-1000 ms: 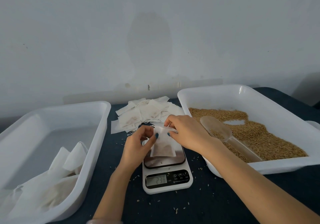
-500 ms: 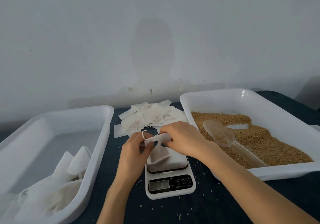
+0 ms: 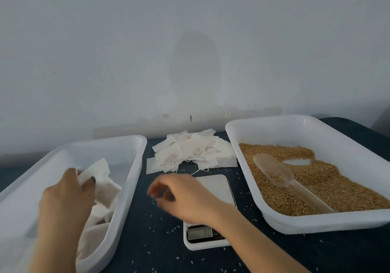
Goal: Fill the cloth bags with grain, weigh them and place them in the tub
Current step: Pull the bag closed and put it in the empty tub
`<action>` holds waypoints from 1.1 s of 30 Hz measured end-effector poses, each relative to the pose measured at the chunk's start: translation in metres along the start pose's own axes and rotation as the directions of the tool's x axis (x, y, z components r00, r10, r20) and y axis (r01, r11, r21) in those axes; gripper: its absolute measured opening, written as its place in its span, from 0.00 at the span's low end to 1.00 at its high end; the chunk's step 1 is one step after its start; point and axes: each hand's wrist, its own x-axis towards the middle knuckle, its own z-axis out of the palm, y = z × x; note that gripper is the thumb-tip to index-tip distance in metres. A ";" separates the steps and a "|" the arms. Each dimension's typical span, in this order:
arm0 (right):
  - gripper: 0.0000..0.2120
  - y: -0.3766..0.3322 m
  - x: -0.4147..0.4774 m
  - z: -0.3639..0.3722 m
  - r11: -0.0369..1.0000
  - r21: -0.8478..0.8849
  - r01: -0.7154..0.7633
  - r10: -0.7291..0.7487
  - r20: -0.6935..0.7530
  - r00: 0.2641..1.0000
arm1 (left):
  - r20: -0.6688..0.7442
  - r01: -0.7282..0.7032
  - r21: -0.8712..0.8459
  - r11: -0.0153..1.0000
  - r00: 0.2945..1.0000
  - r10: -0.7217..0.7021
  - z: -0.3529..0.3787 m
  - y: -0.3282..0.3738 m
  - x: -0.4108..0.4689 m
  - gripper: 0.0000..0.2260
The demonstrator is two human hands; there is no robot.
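Your right hand (image 3: 179,196) is motion-blurred. The fingertips (image 3: 155,192) smear out, so can't tell if they pinch anything. Your right forearm covers the scale's (image 3: 220,186) near-right corner and part of its display (image 3: 199,233); digits too soft to read. Your left hand (image 3: 65,196) hides the lower part of the bag (image 3: 99,171) it grips. Left tub (image 3: 137,167) runs off the left and bottom edges; the other bags (image 3: 92,237) in it blur together, count unclear. Grain tub (image 3: 316,222) is cut by the right edge. The scoop's (image 3: 272,172) handle end is lost at that tub's near wall.
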 end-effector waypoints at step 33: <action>0.11 0.052 -0.034 0.007 0.978 -0.049 -0.204 0.180 -0.308 0.934 | 0.501 -0.518 0.146 0.843 0.773 0.388 0.235 0.046 0.031 0.25</action>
